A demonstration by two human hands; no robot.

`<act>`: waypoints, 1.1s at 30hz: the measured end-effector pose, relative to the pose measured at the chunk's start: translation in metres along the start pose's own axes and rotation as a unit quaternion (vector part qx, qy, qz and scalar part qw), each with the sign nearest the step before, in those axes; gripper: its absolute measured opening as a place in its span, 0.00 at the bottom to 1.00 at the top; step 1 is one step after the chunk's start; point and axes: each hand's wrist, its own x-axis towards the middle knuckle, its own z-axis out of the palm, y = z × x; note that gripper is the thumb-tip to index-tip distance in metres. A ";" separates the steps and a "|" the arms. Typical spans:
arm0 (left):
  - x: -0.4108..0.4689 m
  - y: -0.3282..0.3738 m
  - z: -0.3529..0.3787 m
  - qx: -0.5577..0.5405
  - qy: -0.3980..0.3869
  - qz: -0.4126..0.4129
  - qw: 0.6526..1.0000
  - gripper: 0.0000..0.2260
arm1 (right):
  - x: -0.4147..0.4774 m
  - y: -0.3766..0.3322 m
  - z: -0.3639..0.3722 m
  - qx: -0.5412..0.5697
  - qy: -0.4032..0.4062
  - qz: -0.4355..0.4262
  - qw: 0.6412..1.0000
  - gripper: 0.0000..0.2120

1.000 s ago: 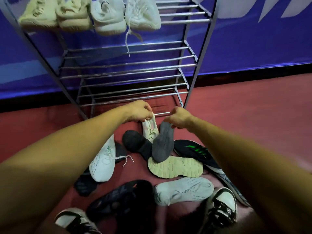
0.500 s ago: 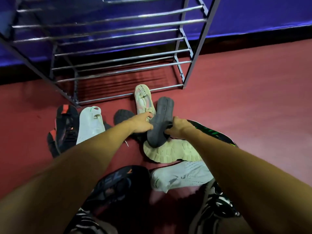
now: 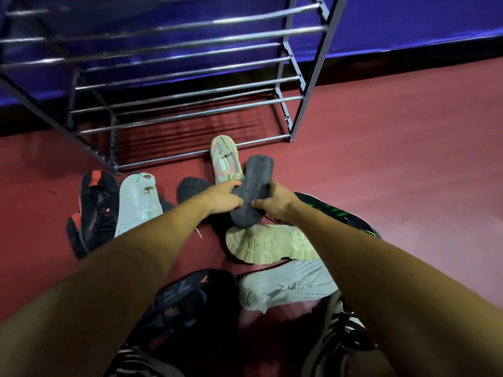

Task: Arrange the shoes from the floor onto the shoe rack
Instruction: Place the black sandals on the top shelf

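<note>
Both hands are on one dark grey fabric shoe (image 3: pixel 254 186), sole up, held just over the pile on the red floor (image 3: pixel 394 164). The left hand (image 3: pixel 221 198) grips its left edge with the thumb pressed on the sole. The right hand (image 3: pixel 275 200) pinches the right edge, fingers curled round it; fingertips on the underside are hidden.

The shoe's long axis runs away from the person, with the far end aimed at the dark-framed metal shoe rack (image 3: pixel 313 77) straight ahead. Both hands are about equally near the rack. A beige slip-on shoe (image 3: pixel 224 159) lies just beside it on the left, its far end at the rack's bottom front rod. A cream-soled shoe on its side (image 3: pixel 272 246) lies directly below.

Likely next is a lift forward onto a lower tier, since the gaps between tiers leave room to slide in. Watch the front rods and the right post. The floor right of the pile gives swing room.
</note>
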 end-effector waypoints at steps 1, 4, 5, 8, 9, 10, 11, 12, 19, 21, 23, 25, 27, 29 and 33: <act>-0.005 0.004 -0.005 -0.001 0.009 0.005 1.000 0.26 | -0.002 -0.004 -0.003 0.015 0.009 -0.012 1.000 0.33; -0.018 0.013 -0.019 -0.018 0.048 0.027 0.998 0.18 | -0.019 -0.025 -0.018 -0.015 0.042 -0.056 0.997 0.25; -0.023 0.016 -0.024 -0.027 0.060 0.038 0.997 0.14 | -0.026 -0.033 -0.023 -0.015 0.048 -0.070 0.996 0.23; -0.048 0.029 -0.045 -0.075 0.089 0.066 0.991 0.09 | -0.048 -0.054 -0.038 0.011 0.047 -0.087 0.995 0.25; -0.058 0.034 -0.054 -0.079 0.093 0.071 0.990 0.09 | -0.057 -0.062 -0.044 0.019 0.050 -0.083 0.995 0.26; -0.067 0.040 -0.062 -0.077 0.098 0.074 0.989 0.10 | -0.066 -0.070 -0.049 0.037 0.054 -0.079 0.995 0.26; -0.077 0.048 -0.071 -0.079 0.105 0.078 0.988 0.10 | -0.075 -0.078 -0.055 0.060 0.057 -0.075 0.994 0.25; -0.086 0.055 -0.079 -0.082 0.115 0.080 0.987 0.11 | -0.085 -0.087 -0.061 0.080 0.064 -0.077 0.992 0.24; -0.151 0.091 -0.141 -0.120 0.173 0.101 0.972 0.31 | -0.153 -0.147 -0.113 0.117 0.047 -0.144 0.981 0.28; -0.170 0.099 -0.159 -0.135 0.187 0.120 0.966 0.32 | -0.171 -0.158 -0.133 0.105 0.004 -0.186 0.977 0.28; -0.189 0.108 -0.174 -0.171 0.201 0.146 0.953 0.25 | -0.181 -0.166 -0.148 0.069 0.013 -0.221 0.973 0.24; -0.200 0.112 -0.185 -0.215 0.194 0.171 0.942 0.17 | -0.186 -0.172 -0.155 0.056 0.079 -0.255 0.962 0.16; -0.206 0.114 -0.191 -0.257 0.203 0.204 0.923 0.10 | -0.193 -0.180 -0.157 0.092 0.124 -0.280 0.947 0.09; -0.207 0.111 -0.193 -0.257 0.223 0.230 0.912 0.08 | -0.201 -0.187 -0.161 0.120 0.136 -0.303 0.936 0.11; -0.203 0.096 -0.189 -0.149 0.177 0.197 0.953 0.07 | -0.210 -0.199 -0.171 0.147 0.162 -0.315 0.923 0.17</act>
